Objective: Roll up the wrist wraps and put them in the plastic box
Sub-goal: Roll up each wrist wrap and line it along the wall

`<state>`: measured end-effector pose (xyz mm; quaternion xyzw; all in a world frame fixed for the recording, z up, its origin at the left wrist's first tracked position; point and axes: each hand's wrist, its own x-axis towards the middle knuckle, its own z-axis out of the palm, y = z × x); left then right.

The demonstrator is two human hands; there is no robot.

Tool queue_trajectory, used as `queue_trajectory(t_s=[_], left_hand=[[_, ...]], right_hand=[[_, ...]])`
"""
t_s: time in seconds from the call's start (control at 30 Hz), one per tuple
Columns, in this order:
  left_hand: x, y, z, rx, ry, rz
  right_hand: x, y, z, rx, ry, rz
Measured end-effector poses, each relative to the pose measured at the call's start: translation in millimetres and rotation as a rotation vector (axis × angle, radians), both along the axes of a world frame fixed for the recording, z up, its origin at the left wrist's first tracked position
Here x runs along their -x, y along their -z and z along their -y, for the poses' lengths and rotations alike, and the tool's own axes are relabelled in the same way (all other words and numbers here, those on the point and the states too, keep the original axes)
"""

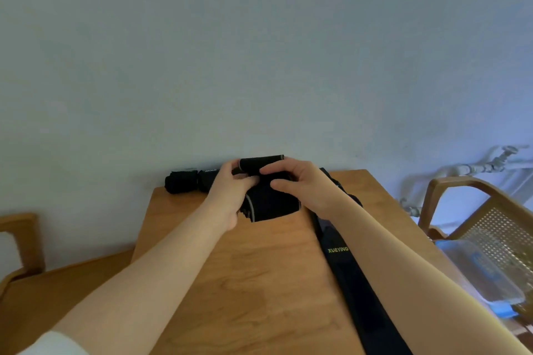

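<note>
- A black wrist wrap [268, 199] is held above the far half of the wooden table [259, 282]; its upper end is rolled into a short cylinder, and the loose part hangs down in a fold with a pale edge stripe.
- The wrap is gripped from the left by the left hand [230, 196], whose fingers are curled round the fabric just below the rolled part.
- The wrap is pinched from the right by the right hand [297, 181], with the thumb laid on the near face and the fingers closed over the roll.
- Both hands lie close together, with only the wrap between them.
- A rolled wrap [181, 181] is seen on the far left corner of the table against the wall [259, 52]; a second dark piece [208, 179] lies just beside it, partly hidden by the left hand.
- A long black strap [354, 282] marked "XUEYING" is laid out along the right side of the table, passing under the right forearm.
- The clear plastic box [478, 271] is placed right of the table edge, on a chair [490, 216] with a woven cane back; its contents cannot be made out.
- Pale pipes [484, 164] run along the wall behind the chair.
</note>
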<state>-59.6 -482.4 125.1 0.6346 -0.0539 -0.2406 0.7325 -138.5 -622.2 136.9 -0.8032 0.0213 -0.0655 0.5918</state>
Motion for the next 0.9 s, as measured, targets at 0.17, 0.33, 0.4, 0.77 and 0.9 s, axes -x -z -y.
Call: queue_trajectory(t_s=[0.17,0.33,0.4,0.77,0.9], left_hand=[[18.6,19.5,-3.8,0.078,-0.149,-0.292],[30.1,17.4,-20.9,0.296,0.191,-0.314],[33.3,21.2,-23.3,0.234,0.342,-0.202],[43.2,42.5,-26.2,0.019,0.148,-0.218],[45.5,45.8,-21.6,0.050,0.070,-0.475]], right_hand=[[7.3,30.6,-11.1,-0.030,0.080,0.007],[14.6,47.1,-8.7,-0.318,0.209,0.000],[19.2,52.7,-10.8,-0.446,0.248,-0.001],[37.9,50.8,-0.5,-0.045,-0.066,0.016],[39.7,61.7,-7.6,0.539,-0.111,0.032]])
